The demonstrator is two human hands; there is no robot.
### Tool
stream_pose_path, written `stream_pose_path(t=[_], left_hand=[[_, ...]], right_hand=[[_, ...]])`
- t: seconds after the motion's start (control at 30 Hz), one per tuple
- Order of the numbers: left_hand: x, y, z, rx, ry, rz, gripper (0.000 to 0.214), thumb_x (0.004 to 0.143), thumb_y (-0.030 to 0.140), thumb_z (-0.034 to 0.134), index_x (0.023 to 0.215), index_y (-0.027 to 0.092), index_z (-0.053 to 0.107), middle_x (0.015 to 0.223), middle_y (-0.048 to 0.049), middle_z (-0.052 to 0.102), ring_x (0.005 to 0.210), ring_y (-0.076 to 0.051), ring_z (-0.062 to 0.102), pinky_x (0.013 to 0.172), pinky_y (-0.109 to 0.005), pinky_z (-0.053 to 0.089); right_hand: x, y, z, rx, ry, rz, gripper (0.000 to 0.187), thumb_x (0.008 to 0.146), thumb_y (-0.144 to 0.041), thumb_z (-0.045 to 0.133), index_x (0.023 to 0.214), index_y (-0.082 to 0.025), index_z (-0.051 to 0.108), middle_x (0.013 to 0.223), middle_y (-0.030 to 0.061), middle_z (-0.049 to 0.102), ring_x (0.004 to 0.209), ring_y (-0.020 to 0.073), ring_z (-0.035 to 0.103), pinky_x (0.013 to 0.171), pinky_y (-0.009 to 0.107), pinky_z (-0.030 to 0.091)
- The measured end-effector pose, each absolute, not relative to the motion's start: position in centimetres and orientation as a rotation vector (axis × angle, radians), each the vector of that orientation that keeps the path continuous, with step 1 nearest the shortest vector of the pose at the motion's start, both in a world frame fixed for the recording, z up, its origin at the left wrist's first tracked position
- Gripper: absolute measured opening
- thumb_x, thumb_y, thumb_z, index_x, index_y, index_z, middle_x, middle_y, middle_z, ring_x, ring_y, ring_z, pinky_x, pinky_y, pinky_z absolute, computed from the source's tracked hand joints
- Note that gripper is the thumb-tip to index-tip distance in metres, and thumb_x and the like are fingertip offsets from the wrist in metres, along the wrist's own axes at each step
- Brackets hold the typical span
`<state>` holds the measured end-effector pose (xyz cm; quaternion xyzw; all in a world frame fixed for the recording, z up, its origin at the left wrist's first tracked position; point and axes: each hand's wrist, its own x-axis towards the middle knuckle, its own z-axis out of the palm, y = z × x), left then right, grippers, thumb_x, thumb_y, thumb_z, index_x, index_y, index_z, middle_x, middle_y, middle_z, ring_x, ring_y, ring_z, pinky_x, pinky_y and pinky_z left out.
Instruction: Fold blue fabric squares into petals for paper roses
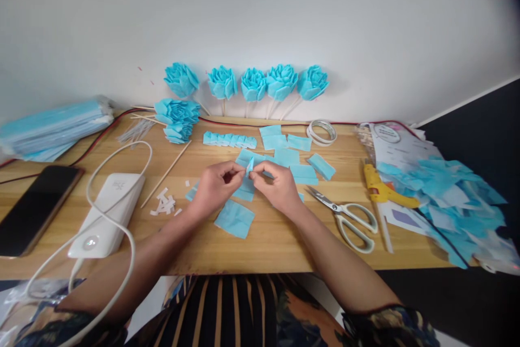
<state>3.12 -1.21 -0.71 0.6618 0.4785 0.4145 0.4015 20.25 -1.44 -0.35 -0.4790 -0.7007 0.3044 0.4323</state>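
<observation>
Over the middle of the table, my left hand [221, 183] and my right hand [274, 182] pinch a small folded blue fabric piece [250, 165] between them, fingertips nearly meeting. Its lower end is hidden by my fingers. Beneath and behind the hands lie flat blue fabric pieces [286, 157], and a square one [234, 218] rests nearer to me. Farther back is a row of folded blue petals [229, 140]. Scissors [345, 217] with white handles lie partly open, right of my right hand. Small white strips [164, 202] are left of my left hand.
Blue fabric flowers [254, 85] on sticks lean against the wall; more lie at back left. A tape roll [322, 132], yellow glue gun [382, 187] and scrap heap [455, 195] are rightward. Leftward are a stick [166, 174], white power bank [108, 217], cable and phone [36, 209].
</observation>
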Motion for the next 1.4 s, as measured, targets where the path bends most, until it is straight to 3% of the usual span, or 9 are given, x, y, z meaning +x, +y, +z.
stream_pose_path(t=[0.73,1.4], left_hand=[[2.90,-1.19,-0.84,1.709,1.233,1.130,0.017,0.085,0.028,0.062,0.083,0.015,0.073,0.072,-0.0026,0.069,0.059,-0.011,0.054,0.055,-0.022,0.039],[3.09,-1.42,-0.77,1.943,1.338,1.109,0.010,0.083,0.023,0.062,0.086,0.017,0.069,0.059,0.0035,0.055,0.052,-0.009,0.044,0.051,-0.021,0.033]], right_hand=[[20.31,-1.27,-0.42,-1.207,-1.697,0.786,0.012,0.080,-0.021,0.059,0.068,-0.020,0.061,0.066,-0.0019,0.064,0.064,0.0133,0.060,0.065,0.024,0.047],[20.13,-1.39,-0.42,-1.210,-1.697,0.781,0.013,0.080,-0.022,0.060,0.068,-0.021,0.061,0.066,-0.0016,0.064,0.065,0.0139,0.060,0.065,0.025,0.048]])
